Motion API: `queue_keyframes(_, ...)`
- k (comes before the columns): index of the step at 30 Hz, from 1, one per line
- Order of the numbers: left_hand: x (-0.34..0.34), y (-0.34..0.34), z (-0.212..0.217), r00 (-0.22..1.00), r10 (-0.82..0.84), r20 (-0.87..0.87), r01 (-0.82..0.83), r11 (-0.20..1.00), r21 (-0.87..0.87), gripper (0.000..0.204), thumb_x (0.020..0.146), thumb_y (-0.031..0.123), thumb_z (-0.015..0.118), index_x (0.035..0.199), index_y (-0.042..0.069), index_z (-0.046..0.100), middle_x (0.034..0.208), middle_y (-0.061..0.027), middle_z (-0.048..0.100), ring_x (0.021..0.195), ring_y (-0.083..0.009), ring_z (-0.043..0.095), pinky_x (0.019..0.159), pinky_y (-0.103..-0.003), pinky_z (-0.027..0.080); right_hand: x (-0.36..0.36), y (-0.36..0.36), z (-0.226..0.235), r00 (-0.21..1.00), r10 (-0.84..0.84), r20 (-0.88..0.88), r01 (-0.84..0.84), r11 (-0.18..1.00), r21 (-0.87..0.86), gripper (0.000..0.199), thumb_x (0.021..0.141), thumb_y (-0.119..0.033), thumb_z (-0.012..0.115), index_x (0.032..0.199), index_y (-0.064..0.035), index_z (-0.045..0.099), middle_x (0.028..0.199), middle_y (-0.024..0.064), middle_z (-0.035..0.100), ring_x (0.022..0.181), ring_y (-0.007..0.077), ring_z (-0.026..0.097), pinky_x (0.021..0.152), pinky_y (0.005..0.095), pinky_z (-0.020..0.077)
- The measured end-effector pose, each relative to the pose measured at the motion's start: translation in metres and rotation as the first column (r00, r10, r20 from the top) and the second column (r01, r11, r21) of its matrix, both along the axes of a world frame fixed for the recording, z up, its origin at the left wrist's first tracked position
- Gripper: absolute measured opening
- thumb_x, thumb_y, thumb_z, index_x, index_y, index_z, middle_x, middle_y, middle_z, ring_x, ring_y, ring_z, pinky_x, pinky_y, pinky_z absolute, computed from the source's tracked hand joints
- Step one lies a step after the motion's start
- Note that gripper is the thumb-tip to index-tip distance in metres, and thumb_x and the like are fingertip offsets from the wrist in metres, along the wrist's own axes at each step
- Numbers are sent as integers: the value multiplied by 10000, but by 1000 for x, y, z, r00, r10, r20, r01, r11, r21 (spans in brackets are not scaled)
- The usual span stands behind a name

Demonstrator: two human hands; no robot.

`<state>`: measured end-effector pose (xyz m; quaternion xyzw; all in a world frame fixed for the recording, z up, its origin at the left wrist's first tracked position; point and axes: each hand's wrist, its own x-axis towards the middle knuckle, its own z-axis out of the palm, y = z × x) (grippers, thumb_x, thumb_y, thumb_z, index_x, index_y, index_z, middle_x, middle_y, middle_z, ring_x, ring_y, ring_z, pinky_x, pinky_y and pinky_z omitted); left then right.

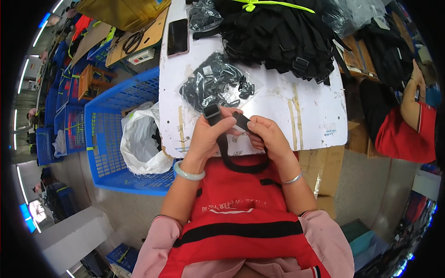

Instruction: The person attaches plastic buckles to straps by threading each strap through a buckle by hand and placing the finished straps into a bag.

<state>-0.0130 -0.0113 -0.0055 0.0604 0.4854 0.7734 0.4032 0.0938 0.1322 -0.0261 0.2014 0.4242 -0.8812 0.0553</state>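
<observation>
Over the near edge of the white table (320, 109), my left hand (204, 136) is closed on a black plastic buckle (211, 110), its thumb pointing toward the other hand. Between the thumb and fingers of my right hand (272, 139) is the end of a black webbing strap (242, 122). The strap's slack (245, 168) hangs in a loop below both hands, in front of my red apron (236, 194). Just beyond my hands lies a clear plastic bag (211, 81) of small black plastic parts. Farther back is a large bundle of black straps (278, 44), tied with a yellow-green band (250, 6).
A dark phone (178, 38) lies at the table's far left. On the floor to the left, a blue plastic crate (113, 173) holds a white sack (139, 148). A cardboard box (324, 169) stands at the right; a co-worker in red (408, 134) sits beyond it.
</observation>
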Motion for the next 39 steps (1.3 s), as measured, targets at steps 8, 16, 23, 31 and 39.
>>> queue_keyframes(8,-6,-5,-5,997,-50,50,51,998,-20,316,816,46,624,1121,-10,567,1015,-126,621,792,-150,613,637,-237,528,1,5,10,998,-50,25,55,961,-270,216,919,-220,471,762,-71,457,547,-42,338,434,32,277,385,178,231)
queue_keyframes(16,4,-2,-7,967,-59,-246,59,998,-9,283,835,62,608,1104,-11,564,1137,-168,582,988,-266,613,759,-312,535,-1,-3,0,997,67,45,-47,932,-359,261,899,-290,506,749,-78,483,542,-49,366,411,31,288,370,178,224)
queue_keyframes(23,7,-2,-6,987,-32,-159,35,999,15,235,840,57,599,1066,-6,599,1180,-191,558,1030,-294,594,764,-321,539,1,-5,-8,993,80,84,-41,920,-391,240,886,-271,506,752,-73,486,523,-53,353,391,37,283,360,187,220)
queue_keyframes(31,-3,-2,-2,949,-139,-283,129,990,-52,277,830,58,606,1095,-21,589,1153,-187,577,1025,-275,594,749,-302,534,-2,1,-9,995,61,81,-28,933,-359,252,874,-271,510,726,-68,487,510,-52,338,381,42,277,354,198,216)
queue_keyframes(39,-7,-1,11,819,-367,-441,233,915,-329,326,766,-80,602,1092,-60,586,1095,-133,613,1000,-187,583,857,-289,478,5,1,-31,989,11,-150,55,903,426,209,820,-209,519,715,-46,597,580,-10,518,484,64,437,416,239,348)
